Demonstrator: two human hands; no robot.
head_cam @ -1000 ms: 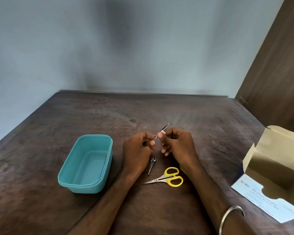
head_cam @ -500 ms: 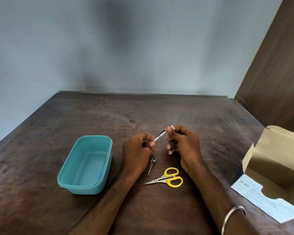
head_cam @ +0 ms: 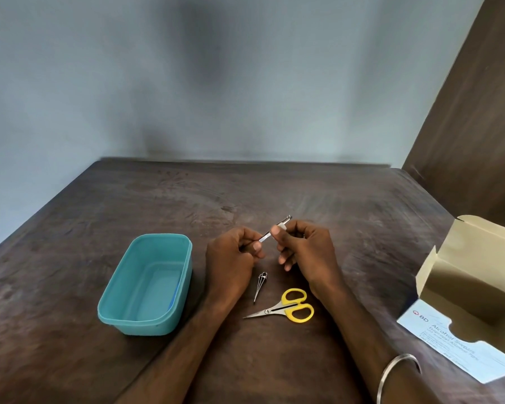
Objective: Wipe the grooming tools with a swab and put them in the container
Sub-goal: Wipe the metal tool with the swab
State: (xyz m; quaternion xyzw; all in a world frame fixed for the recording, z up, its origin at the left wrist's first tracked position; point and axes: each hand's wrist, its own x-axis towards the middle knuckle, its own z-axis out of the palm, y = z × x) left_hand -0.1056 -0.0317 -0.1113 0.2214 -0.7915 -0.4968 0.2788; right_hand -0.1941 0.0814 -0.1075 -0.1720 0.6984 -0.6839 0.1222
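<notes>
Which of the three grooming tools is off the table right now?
The slim metal tool, held between the left hand and right hand. The tweezers and yellow-handled scissors lie on the table.

Teal container (head_cam: 146, 284) left of the left hand (head_cam: 231, 263). Silvery metal tool (head_cam: 276, 230) and white swab (head_cam: 281, 228) between the 2 hands. Below them, scissors (head_cam: 286, 309), yellow handles, steel blades. Far right of the right hand (head_cam: 306, 252): tan box (head_cam: 473, 275), white-blue label.

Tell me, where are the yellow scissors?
In the head view the yellow-handled scissors lie flat on the wooden table, below the right hand, just right of the small metal tool.
</notes>
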